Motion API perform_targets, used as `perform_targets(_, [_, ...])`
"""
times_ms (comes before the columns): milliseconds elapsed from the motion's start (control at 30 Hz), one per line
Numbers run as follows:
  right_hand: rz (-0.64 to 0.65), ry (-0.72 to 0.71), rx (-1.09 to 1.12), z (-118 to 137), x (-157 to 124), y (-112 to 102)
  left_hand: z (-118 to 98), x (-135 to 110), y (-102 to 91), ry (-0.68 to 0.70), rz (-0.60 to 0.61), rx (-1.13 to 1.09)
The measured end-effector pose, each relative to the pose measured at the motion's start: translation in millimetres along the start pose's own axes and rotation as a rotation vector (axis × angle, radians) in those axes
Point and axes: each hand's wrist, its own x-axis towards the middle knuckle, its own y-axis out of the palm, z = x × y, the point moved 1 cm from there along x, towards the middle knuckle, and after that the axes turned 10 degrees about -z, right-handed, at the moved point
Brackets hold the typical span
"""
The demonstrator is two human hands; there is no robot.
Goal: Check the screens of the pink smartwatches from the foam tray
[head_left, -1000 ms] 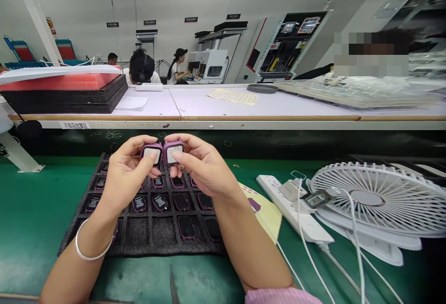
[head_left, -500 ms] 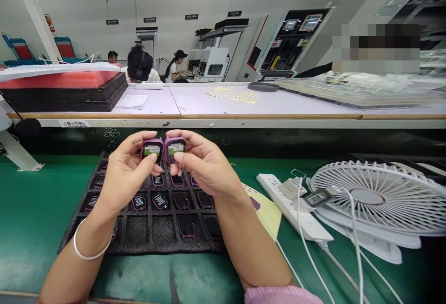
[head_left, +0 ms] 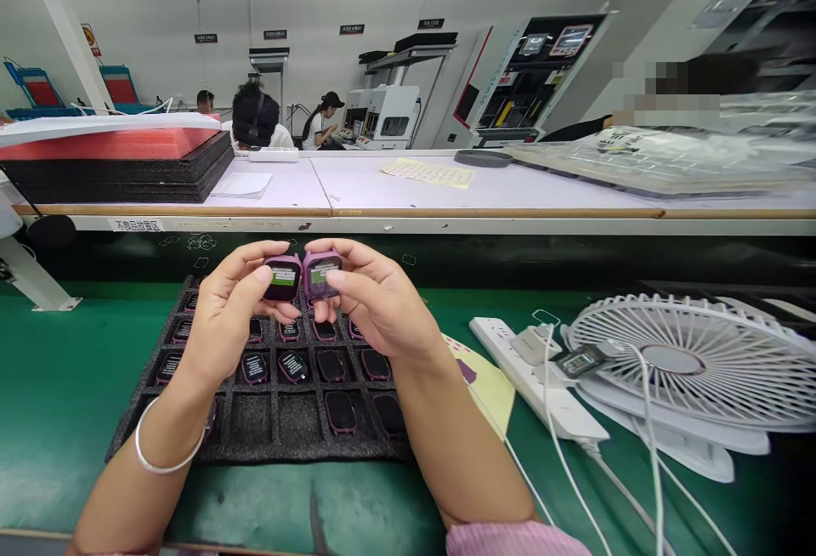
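Two purple smartwatch bodies are held side by side above a black foam tray point(head_left: 248, 420). My left hand point(head_left: 226, 309) is closed around the left smartwatch point(head_left: 284, 278), its thumb at the screen's left edge. Around the right smartwatch point(head_left: 322, 275) my right hand point(head_left: 376, 301) is closed, with the thumb on the lit screen. Both screens glow with a green and white display. Below, several more smartwatches point(head_left: 331, 366) sit in the tray's compartments, some lit with text and others dark. My hands hide part of the tray.
To the right are a white power strip point(head_left: 541, 377) with cables, a white fan point(head_left: 688, 360) and a yellow sheet point(head_left: 497, 386). A raised white shelf point(head_left: 357, 186) crosses behind, holding a stack of foam trays point(head_left: 115, 173) at left. Other people sit beyond it.
My left thumb has slid left, off the middle of its screen toward the edge. My right thumb has shifted slightly up and right on its screen. Both smartwatches stay in hand.
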Motion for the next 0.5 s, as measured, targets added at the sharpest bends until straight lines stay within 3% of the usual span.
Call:
perform_targets(233, [0.002, -0.049, -0.032, -0.2, -0.4, -0.4, 0.8, -0.2, -0.4, 0.058, 0.039, 0.011])
perform_targets(500, [0.018, -0.058, -0.038, 0.5, -0.1, -0.1, 0.0, -0.1, 1.9, 0.049, -0.013, 0.056])
